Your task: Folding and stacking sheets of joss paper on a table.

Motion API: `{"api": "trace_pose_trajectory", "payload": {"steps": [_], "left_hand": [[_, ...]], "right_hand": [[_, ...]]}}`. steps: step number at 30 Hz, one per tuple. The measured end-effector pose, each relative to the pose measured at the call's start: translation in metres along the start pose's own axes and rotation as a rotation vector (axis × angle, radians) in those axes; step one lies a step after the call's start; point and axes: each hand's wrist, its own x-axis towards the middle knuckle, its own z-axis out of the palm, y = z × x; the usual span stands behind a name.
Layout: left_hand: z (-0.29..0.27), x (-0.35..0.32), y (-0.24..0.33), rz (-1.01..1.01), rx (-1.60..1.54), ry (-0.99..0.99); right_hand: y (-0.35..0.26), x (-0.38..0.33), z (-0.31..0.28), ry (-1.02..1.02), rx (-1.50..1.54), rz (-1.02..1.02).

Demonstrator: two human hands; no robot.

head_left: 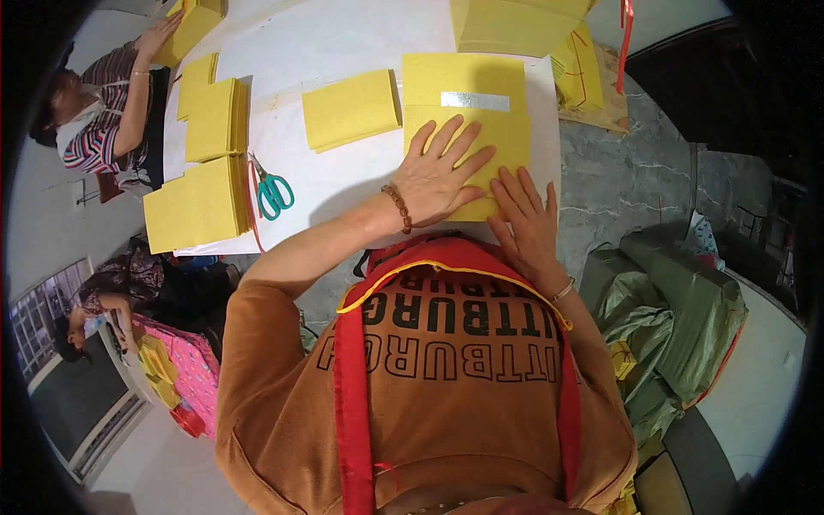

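A stack of yellow paper (463, 77) lies near the table's right edge, with a silver foil strip (475, 101) showing across it. My left hand (442, 176) rests on the paper just below the strip, fingers spread, a brown beaded bracelet at its wrist. At the paper's lower right corner, my right hand (528, 219) lies with its fingers stretched out and close to the left thumb. Neither hand grips anything. A smaller yellow paper stack (352, 110) sits to the left of the hands. The paper's thickness under my hands cannot be made out.
Teal-handled scissors (275, 196) and a red cord lie beside several yellow stacks (202, 202) on the white table (283, 51). More yellow bundles (584, 69) stand beyond the right edge. A co-worker (112, 129) handles yellow paper at far left; another person bends lower left. Green sacks (678, 300) stand at right.
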Motion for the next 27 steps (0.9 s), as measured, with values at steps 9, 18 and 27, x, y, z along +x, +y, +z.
{"api": "trace_pose_trajectory", "payload": {"steps": [9, 18, 27], "left_hand": [[-0.003, 0.007, 0.015, 0.162, 0.309, -0.014], [-0.061, -0.009, -0.053, 0.048, 0.01, 0.636], [0.043, -0.065, -0.162, -0.222, 0.369, 0.305]], "right_hand": [[0.034, -0.004, -0.005, -0.015, 0.929, 0.309], [0.021, 0.002, -0.007, 0.316, 0.995, 0.356], [0.019, 0.001, -0.002, 0.208, 0.891, 0.348]]}}
